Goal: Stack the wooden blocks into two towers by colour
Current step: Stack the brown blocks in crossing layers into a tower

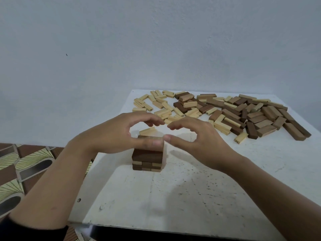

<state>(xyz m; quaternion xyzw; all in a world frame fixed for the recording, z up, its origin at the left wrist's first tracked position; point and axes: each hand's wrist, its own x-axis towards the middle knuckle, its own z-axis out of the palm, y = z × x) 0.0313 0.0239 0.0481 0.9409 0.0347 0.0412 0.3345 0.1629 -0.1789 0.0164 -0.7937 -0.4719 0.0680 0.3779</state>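
Note:
A short tower of brown blocks (147,159), several layers high, stands mid-table. My left hand (112,134) arches over its top from the left, thumb lying across the front of the top layer, fingers curved above the far side without touching. My right hand (194,138) mirrors it from the right, thumb tip by the tower's upper right corner. Neither hand holds a block. One light block (147,131) lies just behind the tower, seen through the gap between my hands. Loose light blocks (161,105) are scattered at the back; loose brown blocks (264,115) spread back right.
The white tabletop (191,197) is scuffed and speckled, its left edge running diagonally past my left forearm. Patterned floor (20,164) shows beyond that edge. A plain wall (156,40) stands behind the table.

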